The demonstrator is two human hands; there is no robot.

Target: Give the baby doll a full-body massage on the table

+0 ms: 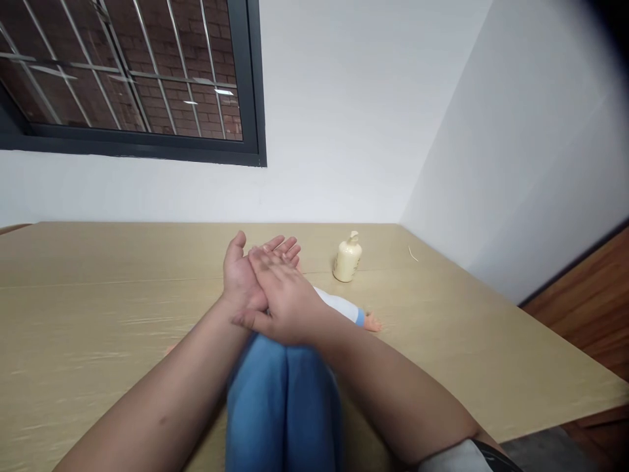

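Note:
My left hand [240, 280] is turned palm up with its fingers stretched out. Across its palm lies my right hand [291, 298], palm down and flat, its fingers extended and touching the left palm. Below both hands is a doll [284, 406] in blue trousers, lying on the table with its legs towards me. One white sleeve [339, 303] with a blue cuff reaches out to the right, ending in a small doll hand [372, 322]. My hands and forearms hide the doll's head and most of its upper body. No object shows between my palms.
A cream pump bottle [348, 261] stands upright on the wood-coloured table [113, 314], beyond the doll's sleeve. A thin pale strip [413, 253] lies farther right. White walls [344, 131] rise behind and to the right, with a barred window [147, 72] at upper left.

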